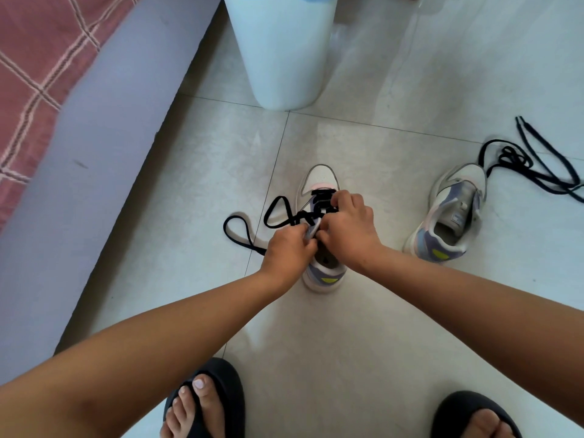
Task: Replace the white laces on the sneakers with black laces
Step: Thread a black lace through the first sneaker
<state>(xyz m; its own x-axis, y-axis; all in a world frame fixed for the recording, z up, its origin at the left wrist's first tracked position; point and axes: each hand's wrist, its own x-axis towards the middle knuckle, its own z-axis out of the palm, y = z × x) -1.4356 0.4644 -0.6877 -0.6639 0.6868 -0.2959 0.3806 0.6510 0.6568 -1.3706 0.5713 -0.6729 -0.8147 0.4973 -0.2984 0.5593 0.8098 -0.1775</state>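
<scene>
Black slippers [218, 403] on my feet sit nearest, at the bottom edge, with my bare forearms reaching out over them to the sneaker [319, 181] on the floor tiles [363, 327] in the middle of the scene. My left hand [286, 251] is curled and seems to pinch the tongue and the lace near the upper eyelets; my right hand [349, 226] is curled over the crossings, fingers pressed down on the black lace [278, 213], though I cannot tell exactly which strand it grips. Lower rows already look threaded in black; the loose length loops off to the left on the floor.

My worry is that both hands hide the eyelets, so I could skip a hole or cross the strands the wrong way. Pulling hard on one side could drag the slack through and leave uneven ends. That long loop on the left could also snag or knot as I tug.

Off to the right lies the second sneaker [448, 213], unlaced, with a second black lace [534, 165] tangled just beyond its toe; untangling it may cost time. Farther off stands a pale bin [284, 52], and a bed [47, 90] runs along the left.
</scene>
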